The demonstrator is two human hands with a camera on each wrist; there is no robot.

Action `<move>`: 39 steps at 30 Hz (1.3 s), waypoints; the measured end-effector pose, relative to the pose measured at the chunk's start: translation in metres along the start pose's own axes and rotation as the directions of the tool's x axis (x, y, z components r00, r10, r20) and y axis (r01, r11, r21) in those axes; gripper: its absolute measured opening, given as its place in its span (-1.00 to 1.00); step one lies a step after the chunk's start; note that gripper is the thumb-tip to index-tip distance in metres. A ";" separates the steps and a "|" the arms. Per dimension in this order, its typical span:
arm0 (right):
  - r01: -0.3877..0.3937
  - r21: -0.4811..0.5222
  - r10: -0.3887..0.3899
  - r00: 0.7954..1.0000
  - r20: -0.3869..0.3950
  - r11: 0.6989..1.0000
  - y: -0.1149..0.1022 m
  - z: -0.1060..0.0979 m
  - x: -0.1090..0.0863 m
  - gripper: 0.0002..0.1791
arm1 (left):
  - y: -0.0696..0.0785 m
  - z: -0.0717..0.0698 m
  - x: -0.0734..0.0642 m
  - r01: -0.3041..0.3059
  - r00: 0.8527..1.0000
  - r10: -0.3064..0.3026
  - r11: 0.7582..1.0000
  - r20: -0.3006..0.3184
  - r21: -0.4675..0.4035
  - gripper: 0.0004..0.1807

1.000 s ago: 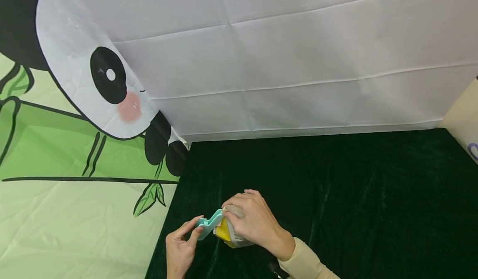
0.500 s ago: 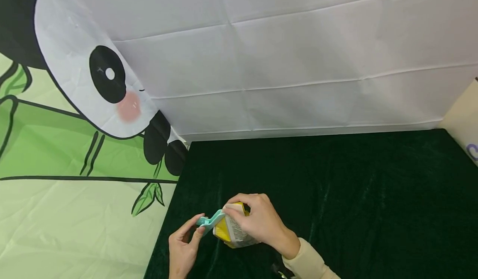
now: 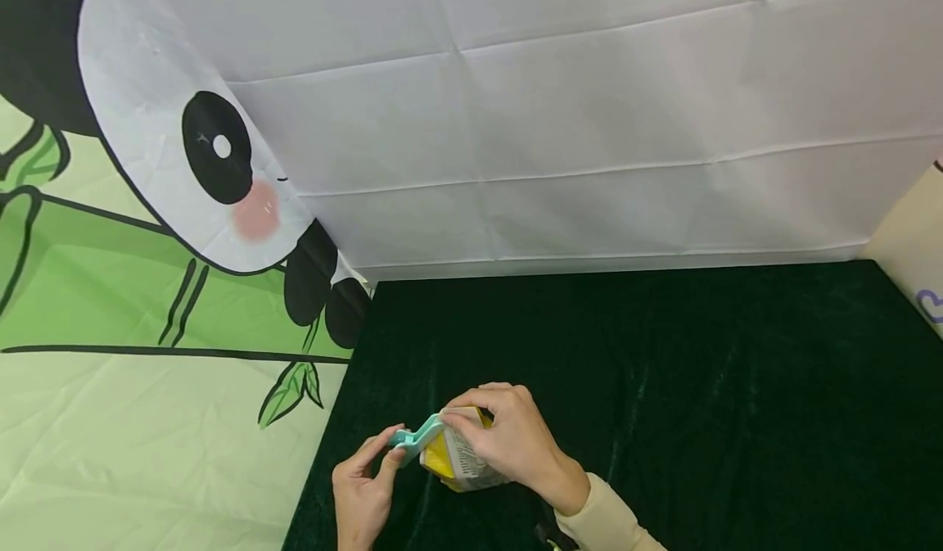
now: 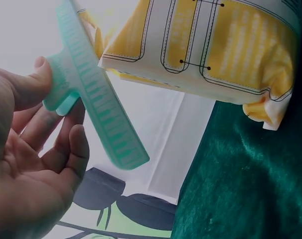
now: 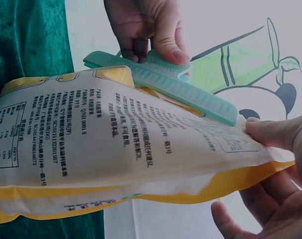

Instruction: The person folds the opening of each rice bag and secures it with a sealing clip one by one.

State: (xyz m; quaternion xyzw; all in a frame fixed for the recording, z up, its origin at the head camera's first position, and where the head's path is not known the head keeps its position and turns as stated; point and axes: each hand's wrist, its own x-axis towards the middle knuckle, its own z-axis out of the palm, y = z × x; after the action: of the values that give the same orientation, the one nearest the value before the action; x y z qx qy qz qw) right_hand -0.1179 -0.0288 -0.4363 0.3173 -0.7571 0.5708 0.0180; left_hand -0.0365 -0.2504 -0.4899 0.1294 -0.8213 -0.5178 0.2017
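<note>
A teal bag clip (image 3: 421, 438) is pinched by its grip tabs between the thumb and fingers of my left hand (image 3: 361, 485). Its long ridged bar (image 4: 98, 89) lies along the end of a yellow and white food bag (image 3: 460, 461). Thumb and fingers of my right hand (image 3: 519, 444) pinch a corner of that bag; in the right wrist view the thumb (image 5: 273, 134) presses its upper face beside the clip's end. Printed text and a table cover the side of the bag (image 5: 91, 134) there. The clip (image 5: 166, 89) overlaps the folded bag end.
A dark green cloth (image 3: 663, 387) covers the table. Behind it stands a white backdrop (image 3: 589, 125), with a panda-print sheet (image 3: 147, 289) on the left. A cream panel with a purple heart (image 3: 913, 248) borders the right. Something dark (image 3: 554, 530) lies beside the right sleeve.
My right hand has shifted slightly right and regripped at the bag's corner, showing more of the bag's yellow edge and printed side. The left hand and clip have barely moved.
</note>
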 end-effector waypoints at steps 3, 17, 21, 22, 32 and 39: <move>-0.013 -0.008 0.013 1.000 0.009 1.000 -0.001 0.000 -0.001 -0.89 | 0.000 -0.001 -0.001 0.008 1.000 -0.008 1.000 0.008 -0.005 -0.76; -0.179 -0.076 0.190 0.963 0.190 0.981 0.027 -0.011 -0.029 -0.35 | 0.004 -0.004 -0.003 0.060 0.996 -0.058 0.998 0.075 -0.034 -0.68; -0.207 -0.076 0.220 0.944 0.248 0.975 0.040 -0.014 -0.041 -0.23 | 0.005 -0.006 -0.004 0.060 0.994 -0.058 0.998 0.090 -0.022 -0.69; -0.212 -0.072 0.224 0.939 0.260 0.974 0.044 -0.015 -0.043 -0.23 | 0.005 -0.006 -0.004 0.059 0.994 -0.057 0.998 0.098 -0.019 -0.69; -0.247 -0.063 0.254 0.928 0.274 0.967 0.070 -0.010 -0.057 -0.36 | 0.010 -0.012 -0.003 0.019 0.993 -0.027 0.997 0.111 0.077 -0.69; -0.254 -0.030 0.252 0.926 0.281 0.967 0.075 -0.008 -0.059 -0.40 | 0.011 -0.014 -0.002 0.006 0.994 -0.019 0.993 0.109 0.118 -0.70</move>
State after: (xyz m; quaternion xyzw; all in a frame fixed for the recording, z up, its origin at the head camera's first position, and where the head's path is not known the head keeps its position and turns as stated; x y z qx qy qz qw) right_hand -0.1114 0.0164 -0.5203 0.2953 -0.7844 0.5199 -0.1649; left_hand -0.0279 -0.2560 -0.4749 0.1172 -0.8594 -0.4761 0.1449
